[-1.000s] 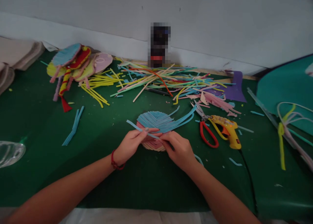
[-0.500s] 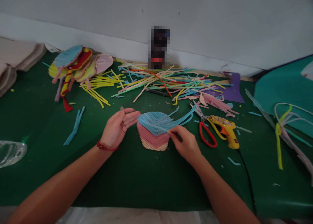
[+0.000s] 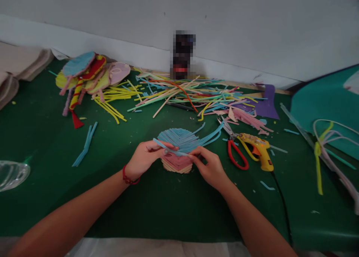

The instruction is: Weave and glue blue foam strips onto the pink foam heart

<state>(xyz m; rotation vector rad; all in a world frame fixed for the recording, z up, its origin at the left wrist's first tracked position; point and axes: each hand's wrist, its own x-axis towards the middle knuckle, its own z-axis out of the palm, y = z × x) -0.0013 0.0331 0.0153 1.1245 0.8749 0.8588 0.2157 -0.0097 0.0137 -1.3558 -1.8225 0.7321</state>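
Observation:
A rounded panel [image 3: 177,136] of pipe cleaners in V-shaped rows lies flat on the green table, blue at the top, pink and cream below. Across its middle runs a loose blue pipe cleaner [image 3: 183,153], its left end sticking up past my fingers. My left hand [image 3: 147,156] pinches this strip near its left part. Thumb and fingertips of my right hand [image 3: 209,163] are closed on its right end. Several long blue ends [image 3: 211,136] trail from the panel's right side. My hands partly cover the pink rows.
Red-handled scissors [image 3: 235,152] and a yellow glue gun [image 3: 259,148] with a black cord lie at right. Behind is a heap of coloured pipe cleaners [image 3: 179,94]. Finished fans [image 3: 84,72] are stacked back left. Blue strips [image 3: 86,144] lie left, near a clear plastic object [image 3: 14,174].
My left hand has moved right from the panel's edge, and its fingers have closed on the blue pipe cleaner. The right hand stays nearly in place, still pinching the strip.

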